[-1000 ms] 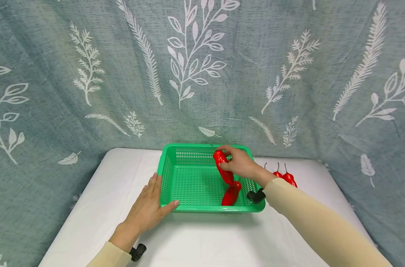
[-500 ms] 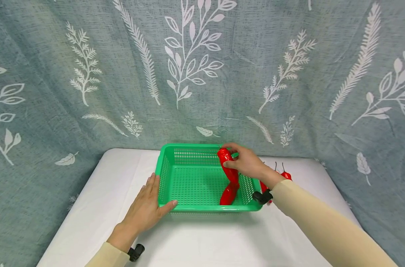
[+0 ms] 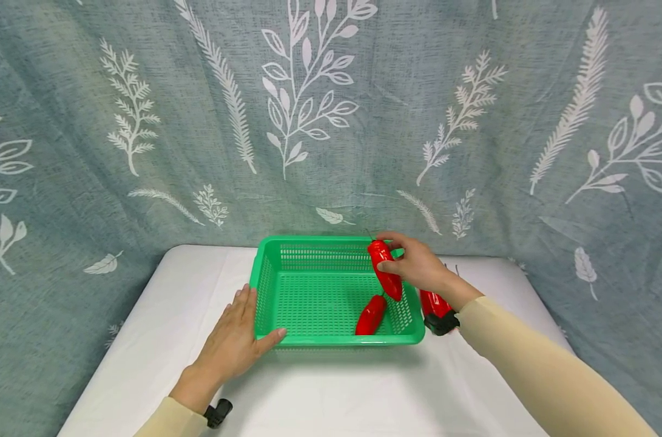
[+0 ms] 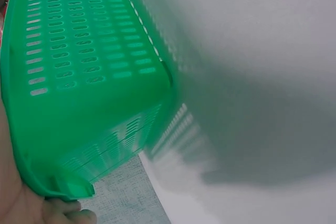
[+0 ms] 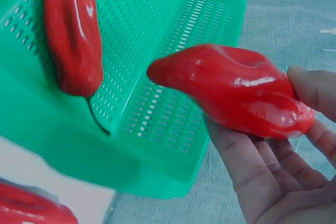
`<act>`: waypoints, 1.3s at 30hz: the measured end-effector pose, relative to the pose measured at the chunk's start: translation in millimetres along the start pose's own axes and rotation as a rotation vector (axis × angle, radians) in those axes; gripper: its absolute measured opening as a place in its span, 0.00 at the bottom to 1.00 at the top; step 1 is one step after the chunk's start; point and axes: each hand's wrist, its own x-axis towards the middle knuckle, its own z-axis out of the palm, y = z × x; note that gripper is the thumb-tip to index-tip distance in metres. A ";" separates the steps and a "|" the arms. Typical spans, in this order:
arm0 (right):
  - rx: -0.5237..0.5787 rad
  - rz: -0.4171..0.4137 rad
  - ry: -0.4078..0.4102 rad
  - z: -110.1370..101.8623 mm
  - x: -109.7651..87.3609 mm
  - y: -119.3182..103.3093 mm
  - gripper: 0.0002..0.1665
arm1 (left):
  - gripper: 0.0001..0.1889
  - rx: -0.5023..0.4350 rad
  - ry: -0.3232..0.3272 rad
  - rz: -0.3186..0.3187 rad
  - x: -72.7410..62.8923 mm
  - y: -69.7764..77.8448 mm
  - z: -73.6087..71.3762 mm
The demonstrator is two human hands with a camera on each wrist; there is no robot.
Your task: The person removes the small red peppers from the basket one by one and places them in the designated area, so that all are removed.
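Observation:
My right hand (image 3: 418,264) pinches a red chili pepper (image 3: 384,276) between thumb and fingers, over the right side of a green plastic basket (image 3: 320,341). In the right wrist view the held pepper (image 5: 231,87) is glossy, its narrow tip pointing away from the palm. A second red pepper (image 3: 371,317) with a thin stem lies inside the basket, near its right front. My left hand (image 3: 229,340) rests at the basket's left front corner, fingers straight along the left rim and thumb over the front rim. The left wrist view shows the basket's slotted outer wall (image 4: 79,114).
More red peppers (image 3: 431,301) lie on the white tablecloth (image 3: 341,394) right of the basket, partly hidden by my right wrist and its black camera (image 3: 442,323). A grey-green curtain (image 3: 199,121) with white leaf prints hangs behind the table.
My right hand has moved right with the pepper, which now hangs apart from the one lying in the basket. The left hand stays at the basket's corner. The head view has shifted slightly.

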 end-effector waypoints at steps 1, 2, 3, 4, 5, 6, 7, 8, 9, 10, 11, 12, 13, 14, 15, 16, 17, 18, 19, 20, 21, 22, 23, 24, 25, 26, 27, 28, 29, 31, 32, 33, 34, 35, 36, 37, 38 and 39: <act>-0.002 -0.001 0.003 -1.2 -0.9 1.1 0.38 | 0.61 0.003 -0.001 -0.001 -0.4 0.0 -0.7; -0.002 -0.003 0.005 -2.4 -1.8 2.5 0.38 | 0.60 0.008 -0.002 -0.001 -0.8 0.2 -1.5; 0.000 -0.001 0.007 -3.6 -2.6 3.8 0.38 | 0.60 0.011 -0.004 -0.002 -1.1 0.2 -2.1; 0.005 -0.001 0.010 -4.7 -3.7 5.1 0.38 | 0.60 0.016 -0.006 -0.001 -1.3 0.0 -2.4; 0.012 0.002 0.013 -5.8 -4.8 6.3 0.37 | 0.60 0.018 -0.007 -0.001 -1.4 0.1 -2.8; 0.022 0.002 0.013 -7.1 -6.0 7.6 0.37 | 0.60 0.020 -0.008 0.000 -1.6 0.3 -3.3; 0.034 0.001 0.012 -8.4 -7.2 8.7 0.38 | 0.60 0.021 -0.008 0.000 -1.6 0.3 -3.3; 0.043 0.004 0.012 -10.0 -8.5 10.1 0.38 | 0.60 0.022 -0.008 0.001 -1.6 0.2 -3.3; 0.053 0.009 0.013 -11.6 -9.9 11.4 0.38 | 0.60 0.023 -0.008 0.003 -1.5 0.0 -3.1; 0.061 0.014 0.014 -13.5 -11.3 12.5 0.38 | 0.60 0.022 -0.007 0.003 -1.3 -0.2 -3.0; 0.067 0.018 0.015 -15.7 -12.6 14.3 0.37 | 0.60 0.020 -0.005 0.003 -1.2 -0.2 -2.8; 0.072 0.017 0.017 -17.9 -13.9 16.1 0.38 | 0.60 0.019 -0.004 0.004 -1.1 -0.1 -2.7; 0.073 0.020 0.020 -20.4 -15.2 17.6 0.38 | 0.60 0.018 -0.003 0.005 -0.8 -0.4 -2.5; 0.073 0.026 0.025 -23.1 -16.5 19.5 0.37 | 0.60 0.019 -0.003 0.006 -0.6 -0.6 -2.3; 0.074 0.029 0.028 -25.8 -17.8 21.0 0.37 | 0.60 0.019 -0.002 0.008 -0.4 -0.6 -2.2; 0.072 0.030 0.030 -28.5 -18.9 22.6 0.37 | 0.60 0.019 -0.001 0.009 -0.2 -0.5 -2.1; 0.071 0.029 0.031 -31.1 -19.9 24.4 0.37 | 0.60 0.019 -0.001 0.009 0.0 -0.5 -2.1; 0.069 0.031 0.031 -33.7 -21.0 25.8 0.38 | 0.60 0.020 0.000 0.009 0.2 -0.4 -2.1; 0.068 0.035 0.032 -36.2 -21.9 27.5 0.38 | 0.60 0.021 0.001 0.010 0.3 -0.4 -2.1; 0.068 0.034 0.033 -38.6 -22.9 29.4 0.38 | 0.60 0.023 0.003 0.010 0.4 -0.3 -2.1; 0.069 0.035 0.034 -40.8 -23.9 31.0 0.38 | 0.60 0.024 0.004 0.011 0.4 -0.1 -2.2; 0.068 0.036 0.035 -42.9 -25.0 33.1 0.38 | 0.60 0.026 0.007 0.011 0.4 0.1 -2.3; 0.064 0.039 0.038 -44.9 -26.2 35.5 0.38 | 0.60 0.029 0.009 0.012 0.4 0.2 -2.4; 0.060 0.043 0.041 -46.9 -27.4 38.0 0.38 | 0.60 0.033 0.011 0.013 0.3 0.4 -2.5; 0.057 0.048 0.044 -48.8 -28.7 40.6 0.37 | 0.59 0.037 0.013 0.014 0.2 0.6 -2.5; 0.052 0.054 0.046 -50.5 -30.2 43.1 0.38 | 0.59 0.041 0.016 0.015 0.1 0.8 -2.5; 0.042 0.065 0.049 -52.3 -31.5 45.9 0.37 | 0.59 0.047 0.019 0.017 0.1 0.8 -2.3; 0.036 0.076 0.049 -54.1 -32.9 48.7 0.38 | 0.59 0.055 0.022 0.019 0.1 0.7 -2.1; 0.030 0.089 0.050 -55.9 -34.1 51.9 0.38 | 0.59 0.063 0.026 0.021 0.1 0.7 -1.8; 0.022 0.112 0.051 -59.4 -36.9 57.3 0.39 | 0.58 0.081 0.035 0.026 0.1 0.6 -1.0; 0.015 0.118 0.053 -61.3 -38.2 60.5 0.40 | 0.58 0.089 0.040 0.030 0.2 0.7 -0.7; 0.011 0.130 0.055 -63.4 -39.6 63.7 0.40 | 0.58 0.096 0.045 0.033 0.2 0.7 -0.3; 0.005 0.138 0.057 -65.1 -40.8 66.8 0.40 | 0.58 0.103 0.050 0.036 0.3 0.5 0.1; -0.003 0.147 0.060 -66.8 -41.9 70.1 0.40 | 0.58 0.108 0.054 0.039 0.1 0.6 0.3; -0.010 0.151 0.063 -68.6 -43.2 73.2 0.41 | 0.58 0.112 0.056 0.041 0.0 0.6 0.5; -0.011 0.156 0.068 -70.3 -44.2 76.8 0.41 | 0.58 0.113 0.057 0.042 -0.2 0.6 0.7; -0.014 0.161 0.072 -71.9 -45.3 80.3 0.41 | 0.58 0.114 0.061 0.044 -0.3 0.4 0.9; -0.017 0.168 0.077 -73.4 -46.3 83.7 0.41 | 0.58 0.115 0.063 0.047 -0.4 0.1 1.2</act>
